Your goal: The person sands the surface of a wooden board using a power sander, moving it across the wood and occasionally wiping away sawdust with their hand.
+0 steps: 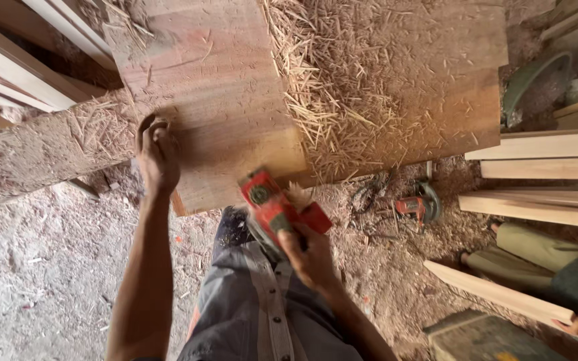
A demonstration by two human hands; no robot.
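A wide reddish wooden board (229, 100) lies in front of me, its right half buried under a heap of long wood shavings (362, 87). My left hand (157, 155) presses on the board's near left edge. My right hand (310, 257) grips a red electric hand planer (277, 207), held at the board's near edge and blurred by motion.
Sawdust covers the floor (41, 267). A second red power tool with a cable (417, 206) lies on the floor to the right. Pale planks (543, 157) are stacked at the right and upper left. Another person's legs and hand (556, 267) sit at the lower right.
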